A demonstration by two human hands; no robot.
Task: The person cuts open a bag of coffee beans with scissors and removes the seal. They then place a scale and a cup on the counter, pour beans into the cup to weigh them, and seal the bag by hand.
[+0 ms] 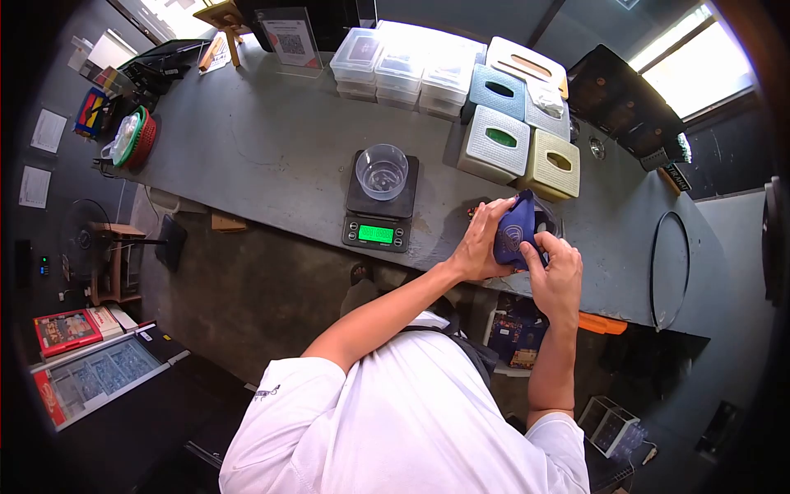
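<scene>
Navy pouch [510,235] with a pale circular emblem is between our two hands, at the near edge of the grey counter [271,181]. We support its left side with our left hand [480,247], the fingers extended along it, close to one another. With our right hand [555,267] we pinch its right edge between thumb and bent fingers. Something clear shows just behind the pouch, too covered for us to make out.

Well to the left of our hands sits a black digital scale [355,206], its green display [376,234] lit, the digits too small for us to read. A clear plastic cup [383,171] stands upright on its platform. Beyond the pouch we see textured tissue boxes grouped together, among them a blue one [485,103], a white one [485,156] and a beige one [543,181] nearest our hands. Stacked translucent containers [395,74] are beside them near the far edge, next to a QR-code sign [288,49]. A black loop [655,272] lies near the counter's right end.
</scene>
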